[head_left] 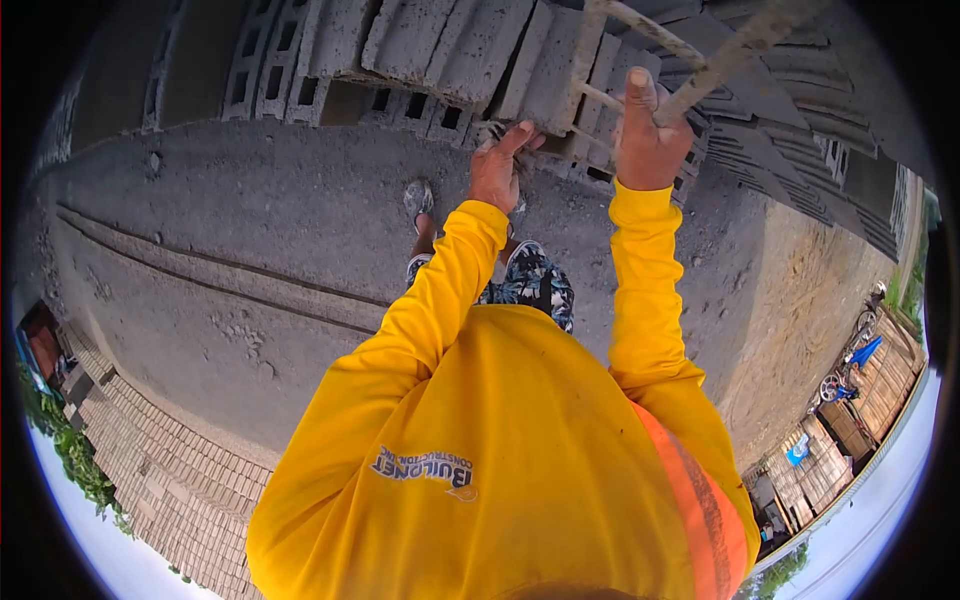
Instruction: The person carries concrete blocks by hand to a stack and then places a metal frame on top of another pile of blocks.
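Note:
My right hand [652, 135] is wrapped round a cement-crusted bar of a metal frame [740, 55], with the thumb pointing up along it. The frame's thinner rods cross in front of the concrete blocks. My left hand [497, 170] is closed at the lower end of a grey concrete block [545, 75], thumb against the edge. Small dark bits show by its fingers, and what it grips is hidden. Both arms reach forward in yellow sleeves.
Rows of hollow blocks [285, 60] line the far side, with more stacks [800, 130] at the right. Dusty ground [250, 220] lies underfoot, with a long raised strip [210, 265] at left. Paving-like blocks [180, 440], bicycles [830, 388] and wooden sheds [880, 385] stand farther off.

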The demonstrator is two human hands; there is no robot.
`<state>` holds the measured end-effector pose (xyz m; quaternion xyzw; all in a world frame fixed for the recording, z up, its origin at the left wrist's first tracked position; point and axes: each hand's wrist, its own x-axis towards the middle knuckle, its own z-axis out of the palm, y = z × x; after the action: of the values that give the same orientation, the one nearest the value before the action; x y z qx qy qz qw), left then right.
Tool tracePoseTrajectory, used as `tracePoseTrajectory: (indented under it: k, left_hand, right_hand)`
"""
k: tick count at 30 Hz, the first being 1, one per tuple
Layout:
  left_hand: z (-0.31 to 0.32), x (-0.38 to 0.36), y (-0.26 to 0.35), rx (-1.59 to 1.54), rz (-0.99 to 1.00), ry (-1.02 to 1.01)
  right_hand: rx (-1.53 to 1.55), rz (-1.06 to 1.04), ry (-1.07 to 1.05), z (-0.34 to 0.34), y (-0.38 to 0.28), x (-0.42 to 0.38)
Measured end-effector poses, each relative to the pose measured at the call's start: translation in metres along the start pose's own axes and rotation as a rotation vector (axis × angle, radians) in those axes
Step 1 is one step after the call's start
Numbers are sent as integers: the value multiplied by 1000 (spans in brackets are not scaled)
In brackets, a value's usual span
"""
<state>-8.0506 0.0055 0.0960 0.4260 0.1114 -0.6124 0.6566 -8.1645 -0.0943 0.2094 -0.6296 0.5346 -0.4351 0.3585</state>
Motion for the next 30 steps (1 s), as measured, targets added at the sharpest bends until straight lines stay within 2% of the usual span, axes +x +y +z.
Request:
tracePoseTrajectory:
  k: [4,6,8,10,12,14,17,20,23,26,28,30]
  left_hand:
    - [2,18,-1,-13,42,-31]
    - [-12,5,-11,-28,27,0]
    - [-3,9,-6,-30,37,-11]
    - [1,8,-7,-44,35,5]
    - [-2,10,-8,-28,44,4]
    - [1,7,-2,12,41,5]
    - [7,8,2,10,56,-15]
    - [-5,-4,-8,-2,34,12]
    - [2,8,-3,0,58,-4]
    - [1,8,-4,17,37,23]
    - [-1,5,-8,5,25,27]
    - [0,10,-4,-30,44,5]
  right_hand:
    - [-137,-102,-16,24,13,-12]
    - [-136,-42,-79,3,-21,-13]
    - [-1,-84,-19,-7,-49,3]
    - [124,-3,29,-15,-68,10]
    - [-58,-80,-2,-6,-52,11]
    - [-319,-103,-58,16,3,-2]
    - [-198,-215,-44,29,34,-19]
    - [-103,-57,-87,5,-32,-11]
    - [70,-47,9,-7,-69,9]
    - [-30,-137,-13,9,-39,4]
    - [-225,-110,-37,21,-5,-5]
    - [-99,-209,-18,30,-11,0]
